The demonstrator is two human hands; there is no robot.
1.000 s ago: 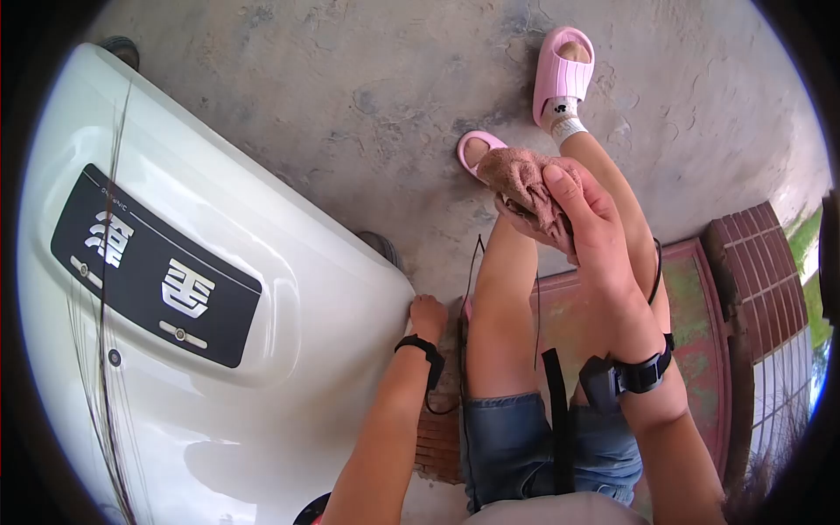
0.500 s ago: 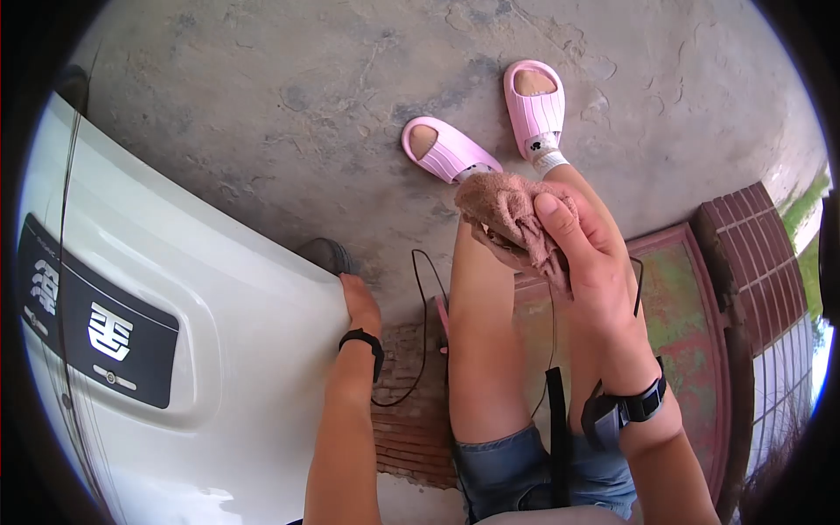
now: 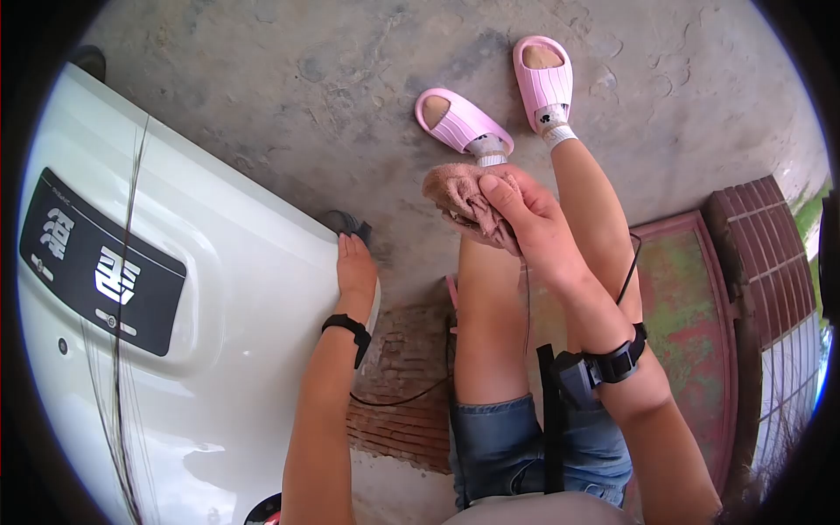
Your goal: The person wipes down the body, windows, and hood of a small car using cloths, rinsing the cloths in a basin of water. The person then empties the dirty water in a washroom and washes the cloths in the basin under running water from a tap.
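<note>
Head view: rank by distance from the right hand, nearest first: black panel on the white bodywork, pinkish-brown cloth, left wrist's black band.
1. Pinkish-brown cloth: gripped in the right hand.
2. Black band: to the left, below the left hand.
3. Black panel: far left, on the white bodywork.

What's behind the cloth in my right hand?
Around the cloth you can see grey ground, a white sock above and your left leg below. Whatever lies directly behind the cloth and right hand is covered.

A vehicle [image 3: 241, 289] stands left of a person's legs [image 3: 493, 341], left hand [image 3: 356, 269] on its edge, cloth [image 3: 457, 199] in right hand [image 3: 523, 210].
</note>
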